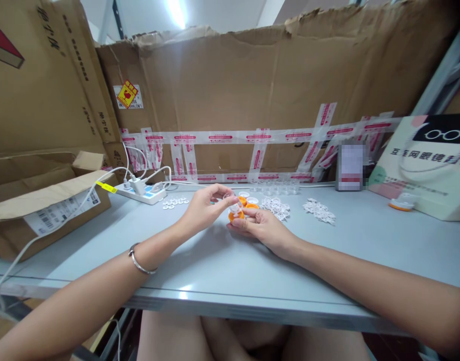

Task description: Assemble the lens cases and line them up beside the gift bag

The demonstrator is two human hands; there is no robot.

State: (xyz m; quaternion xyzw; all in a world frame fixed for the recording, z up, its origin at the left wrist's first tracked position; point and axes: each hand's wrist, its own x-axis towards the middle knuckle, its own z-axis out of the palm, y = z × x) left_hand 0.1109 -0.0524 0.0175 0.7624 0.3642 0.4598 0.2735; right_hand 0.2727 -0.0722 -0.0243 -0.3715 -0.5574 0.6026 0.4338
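Hands meet over the middle of the grey table (215, 271), close to its far half. The left hand (205, 204) comes in from the left with a metal bracelet (140, 261) on its wrist, and its thumb and forefinger pinch a small clear piece (235, 206), the other fingers loosely curled behind. The right hand (260, 226) lies low on the tabletop, palm turned inward, its fingertips closed round an orange cap (235, 216) that sits directly under the clear piece and touches it (whether the two are fully joined cannot be told). Just behind the hands lie two more orange caps (248, 202) with pale insides. To their right are two heaps of white rings (277, 207), one near the hands and one further along, and a few loose small white discs (174, 202) lie to the left. A row of clear cups (277, 188) stands further back by the cardboard wall (252, 85), which is crossed by strips of red-printed tape. A white power strip (140, 192) with plugged cables lies at the left rear, beside an open cardboard box (45, 210). A printed paper bag (425, 168) stands at the far right.
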